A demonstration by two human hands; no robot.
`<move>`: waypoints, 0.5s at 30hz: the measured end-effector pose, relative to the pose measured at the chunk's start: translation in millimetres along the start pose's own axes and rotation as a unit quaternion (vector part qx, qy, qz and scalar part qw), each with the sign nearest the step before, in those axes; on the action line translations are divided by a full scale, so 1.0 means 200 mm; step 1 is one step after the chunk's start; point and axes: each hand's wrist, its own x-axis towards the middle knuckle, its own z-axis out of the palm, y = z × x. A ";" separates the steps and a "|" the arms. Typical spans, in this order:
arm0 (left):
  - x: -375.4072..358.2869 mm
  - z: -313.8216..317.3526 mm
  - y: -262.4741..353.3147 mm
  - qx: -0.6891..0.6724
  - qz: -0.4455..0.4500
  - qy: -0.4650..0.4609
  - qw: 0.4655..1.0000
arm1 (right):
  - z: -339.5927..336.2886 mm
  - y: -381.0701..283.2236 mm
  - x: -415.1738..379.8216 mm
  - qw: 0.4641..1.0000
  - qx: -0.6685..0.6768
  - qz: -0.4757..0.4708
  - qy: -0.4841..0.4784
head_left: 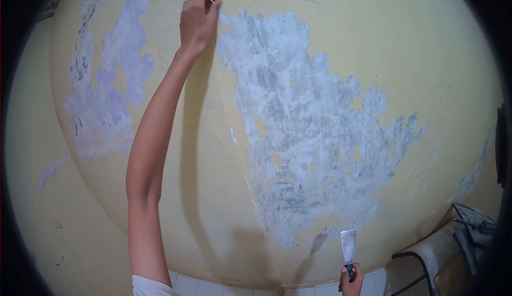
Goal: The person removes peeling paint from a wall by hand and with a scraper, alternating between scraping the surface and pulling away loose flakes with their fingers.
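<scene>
White sleeve fabric (152,286) is seen below the raised left hand (198,24), curled against the yellow paint (416,40); whether anything is pinched cannot be told. Near the lower edge of the peeled patch (298,114), the scraper (349,245) is grasped, blade up, by the right hand (352,282). The patch could be gouged by a tilted blade, or sound paint torn by hard pulling.

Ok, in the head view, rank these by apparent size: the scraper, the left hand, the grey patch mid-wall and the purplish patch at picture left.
Largest to smallest:
1. Grey patch
2. Purplish patch
3. Left hand
4. Scraper, judged by its visible part
</scene>
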 end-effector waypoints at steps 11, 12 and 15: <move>-0.21 0.09 0.28 0.030 0.145 -0.042 0.988 | 0.12 -0.15 0.02 0.998 0.040 0.008 -0.043; -0.22 0.11 0.31 0.029 0.144 -0.042 0.988 | 0.12 -0.15 0.02 0.999 0.024 -0.005 -0.044; -0.22 0.12 0.38 0.024 0.082 -0.071 0.994 | 0.13 -0.15 0.02 0.998 0.037 0.010 -0.053</move>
